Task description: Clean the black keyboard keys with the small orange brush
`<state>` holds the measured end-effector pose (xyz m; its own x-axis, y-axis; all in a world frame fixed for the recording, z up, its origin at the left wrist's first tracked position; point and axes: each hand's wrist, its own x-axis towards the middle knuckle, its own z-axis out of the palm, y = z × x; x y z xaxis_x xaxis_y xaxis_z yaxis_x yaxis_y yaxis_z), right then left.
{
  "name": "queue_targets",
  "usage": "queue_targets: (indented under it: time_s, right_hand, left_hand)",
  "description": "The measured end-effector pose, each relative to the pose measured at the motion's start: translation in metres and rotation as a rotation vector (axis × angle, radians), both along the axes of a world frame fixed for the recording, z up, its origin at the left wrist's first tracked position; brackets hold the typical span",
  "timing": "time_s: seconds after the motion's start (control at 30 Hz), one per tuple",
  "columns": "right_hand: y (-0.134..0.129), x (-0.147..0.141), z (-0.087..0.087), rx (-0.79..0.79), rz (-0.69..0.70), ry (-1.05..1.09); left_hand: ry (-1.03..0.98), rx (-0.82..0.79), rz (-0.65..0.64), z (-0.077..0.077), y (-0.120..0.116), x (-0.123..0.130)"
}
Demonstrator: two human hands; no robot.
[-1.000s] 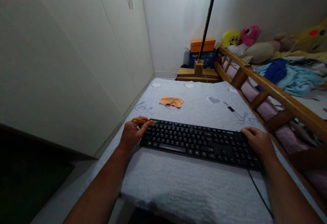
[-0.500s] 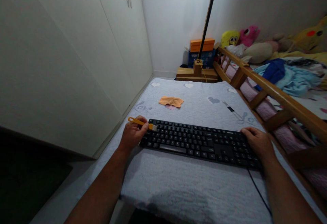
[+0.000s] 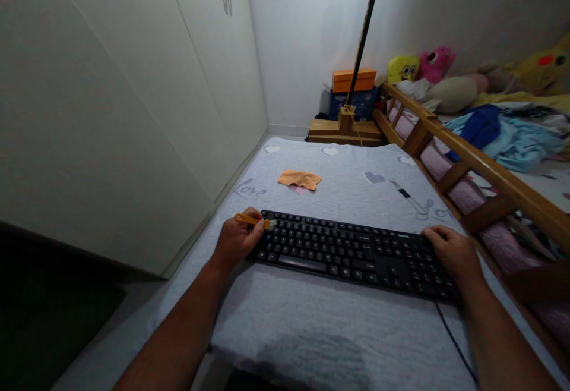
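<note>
A black keyboard (image 3: 329, 248) lies flat on the cloth-covered table, its cable trailing off the lower right. My left hand (image 3: 237, 238) is closed around a small yellow brush (image 3: 247, 219), whose pale bristles touch the keys at the upper left corner. At the opposite end, my right hand (image 3: 452, 254) grips the keyboard's right edge, thumb along the top. Beyond the keyboard rests a crumpled orange cloth (image 3: 300, 179). A thin metal tool with a black grip (image 3: 404, 193) lies farther right.
White cabinet doors (image 3: 133, 112) rise along the left side. A wooden bed rail (image 3: 485, 141) borders the right, with plush toys and clothes behind it. At the far end stand a wooden base (image 3: 345, 125) with a black pole and an orange box (image 3: 354, 79).
My left hand has shifted the brush slightly to the right, and its bristles now press and splay on the upper left keys. My right hand keeps its grip on the keyboard.
</note>
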<state>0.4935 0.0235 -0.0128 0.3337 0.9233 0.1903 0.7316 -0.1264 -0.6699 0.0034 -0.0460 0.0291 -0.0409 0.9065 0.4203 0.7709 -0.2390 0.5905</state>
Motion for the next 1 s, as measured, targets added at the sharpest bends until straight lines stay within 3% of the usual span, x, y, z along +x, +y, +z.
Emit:
queue_targets:
  time_s: [0.23, 0.53, 1.0]
  right_hand:
    - [-0.001, -0.002, 0.002, 0.035, 0.008, -0.007]
    - [-0.004, -0.006, 0.004, 0.046, 0.005, 0.017]
    - [-0.004, -0.007, 0.000, 0.055, 0.016, 0.047]
  left_hand:
    - [-0.066, -0.038, -0.088, -0.002, -0.003, -0.006]
    - [-0.079, 0.069, 0.026, -0.002, -0.004, 0.001]
    - [0.010, 0.010, -0.004, -0.006, -0.005, 0.003]
